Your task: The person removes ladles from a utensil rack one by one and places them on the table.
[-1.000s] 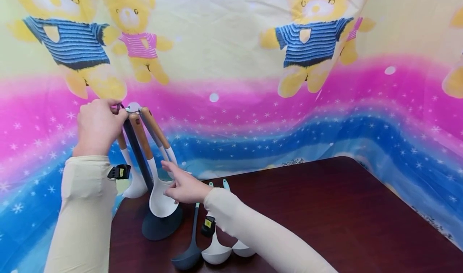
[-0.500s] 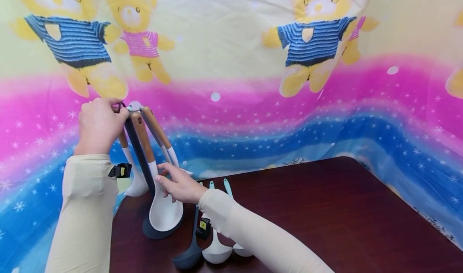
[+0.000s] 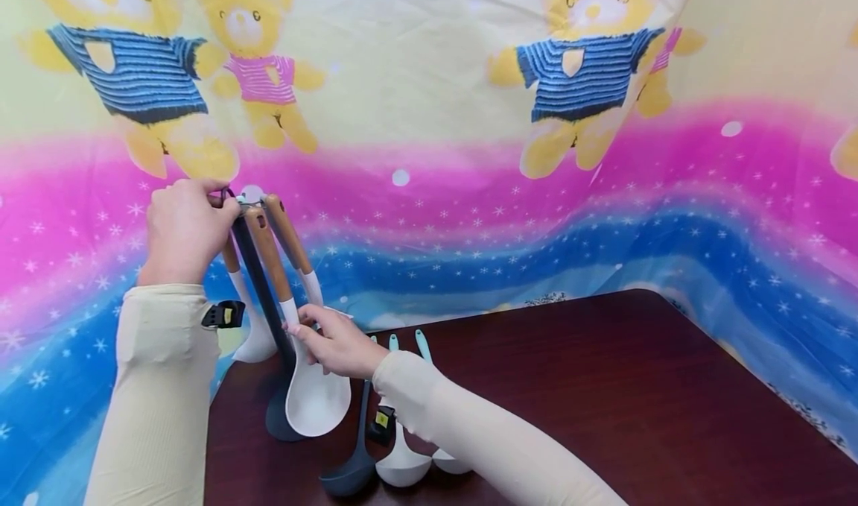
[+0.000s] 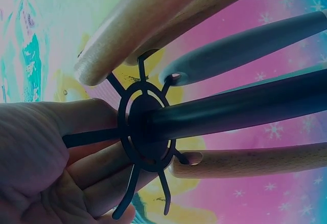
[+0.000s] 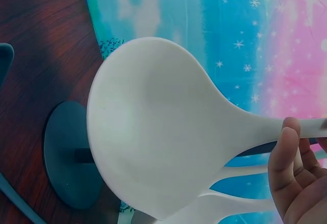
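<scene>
My left hand grips the hooked top of a black utensil stand; in the left wrist view its fingers lie behind the ring and a hook runs across the palm side. With my right hand I pinch the white neck of a large ladle. That ladle's wooden handle reaches up to the stand's hooks, and whether it still hangs there I cannot tell. Its bowl covers part of the stand's round base. Other wooden-handled utensils hang around the pole, including one with a white head.
On the dark wooden table lie a dark grey ladle, a white ladle and another white ladle, partly behind my right sleeve. A bear-print cloth hangs behind the table.
My right hand has moved onto the ladle's neck and now pinches it. The ladle's bowl has shifted right and toward me. The left hand has stayed on top of the stand.
</scene>
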### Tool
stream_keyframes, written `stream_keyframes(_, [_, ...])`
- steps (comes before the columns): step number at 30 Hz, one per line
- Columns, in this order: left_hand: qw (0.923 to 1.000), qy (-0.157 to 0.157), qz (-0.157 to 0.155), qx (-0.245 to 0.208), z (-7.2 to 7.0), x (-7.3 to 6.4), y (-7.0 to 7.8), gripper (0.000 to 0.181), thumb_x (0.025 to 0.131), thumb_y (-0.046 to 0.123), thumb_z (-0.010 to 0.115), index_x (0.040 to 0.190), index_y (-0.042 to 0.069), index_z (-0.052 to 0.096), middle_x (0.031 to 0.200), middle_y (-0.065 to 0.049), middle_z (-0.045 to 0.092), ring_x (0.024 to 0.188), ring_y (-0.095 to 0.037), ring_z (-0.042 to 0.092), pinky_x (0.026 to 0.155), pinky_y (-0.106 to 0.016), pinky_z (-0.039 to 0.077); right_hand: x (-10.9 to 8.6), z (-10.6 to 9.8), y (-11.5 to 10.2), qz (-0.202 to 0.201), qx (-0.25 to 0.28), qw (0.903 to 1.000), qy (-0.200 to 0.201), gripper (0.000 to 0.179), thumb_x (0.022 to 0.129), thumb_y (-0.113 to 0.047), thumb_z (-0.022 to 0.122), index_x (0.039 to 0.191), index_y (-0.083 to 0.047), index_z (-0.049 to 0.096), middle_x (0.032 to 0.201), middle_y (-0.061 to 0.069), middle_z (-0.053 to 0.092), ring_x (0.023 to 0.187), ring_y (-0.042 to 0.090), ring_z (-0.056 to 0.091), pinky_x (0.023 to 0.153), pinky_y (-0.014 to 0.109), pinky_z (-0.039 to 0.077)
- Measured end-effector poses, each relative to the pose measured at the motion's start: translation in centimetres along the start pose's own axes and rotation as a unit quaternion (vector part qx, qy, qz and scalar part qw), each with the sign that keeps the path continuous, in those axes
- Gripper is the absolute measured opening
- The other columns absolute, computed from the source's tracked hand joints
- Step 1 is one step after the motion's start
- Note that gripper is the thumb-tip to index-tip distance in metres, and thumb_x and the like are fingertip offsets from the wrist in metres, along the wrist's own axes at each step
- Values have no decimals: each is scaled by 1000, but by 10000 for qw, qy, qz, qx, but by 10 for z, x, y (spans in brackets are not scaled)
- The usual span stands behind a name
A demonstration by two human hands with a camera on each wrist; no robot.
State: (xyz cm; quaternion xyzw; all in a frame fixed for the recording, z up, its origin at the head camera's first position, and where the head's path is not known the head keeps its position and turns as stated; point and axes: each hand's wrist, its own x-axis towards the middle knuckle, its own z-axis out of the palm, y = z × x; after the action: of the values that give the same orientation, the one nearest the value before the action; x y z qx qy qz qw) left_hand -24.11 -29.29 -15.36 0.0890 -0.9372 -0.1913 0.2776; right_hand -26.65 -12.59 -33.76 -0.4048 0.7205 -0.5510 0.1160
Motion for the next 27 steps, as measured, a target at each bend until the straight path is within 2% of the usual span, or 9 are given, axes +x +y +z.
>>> stream_keyframes(5, [10000, 26, -11, -6, 0, 0, 1, 45, 100, 21, 49, 142, 4, 55, 106, -31, 65, 91, -41, 52, 50, -32, 47, -3, -1, -2, -152, -35, 9998, 103, 24, 106, -32, 50, 119, -14, 58, 73, 4, 55, 50, 15, 49, 51, 34, 54])
stream_keyframes(9, [10000, 11, 32, 21, 0, 0, 1, 44, 101, 22, 49, 141, 3, 55, 105, -31, 65, 90, -41, 51, 49, -32, 46, -6, -2, -2, -189, -47, 9996, 191, 24, 105, -33, 51, 118, -14, 58, 72, 4, 55, 51, 16, 51, 51, 31, 54])
stream_keyframes(17, [9999, -41, 97, 64, 1, -1, 1, 43, 103, 22, 50, 141, 2, 54, 111, -32, 65, 91, -45, 55, 51, -36, 52, -12, -8, 0, -244, -112, 9995, 156, 17, 106, -32, 50, 111, -18, 56, 70, 5, 54, 52, 16, 52, 52, 32, 54])
stream_keyframes(22, [9997, 46, 189, 149, 2, -2, 1, 42, 104, 22, 50, 140, 0, 55, 111, -34, 65, 93, -47, 57, 54, -42, 55, -18, -16, 1, -341, -122, 9991, 197, 19, 106, -32, 50, 115, -16, 56, 72, 5, 53, 56, 14, 50, 51, 29, 52])
stream_keyframes(27, [9994, 98, 269, 205, 2, -2, 2, 40, 104, 21, 50, 136, -3, 58, 107, -34, 65, 91, -46, 56, 56, -45, 54, -26, -29, 7, -188, -54, 9987, 479, 24, 105, -32, 52, 121, -15, 58, 82, 4, 54, 59, 12, 50, 49, 28, 51])
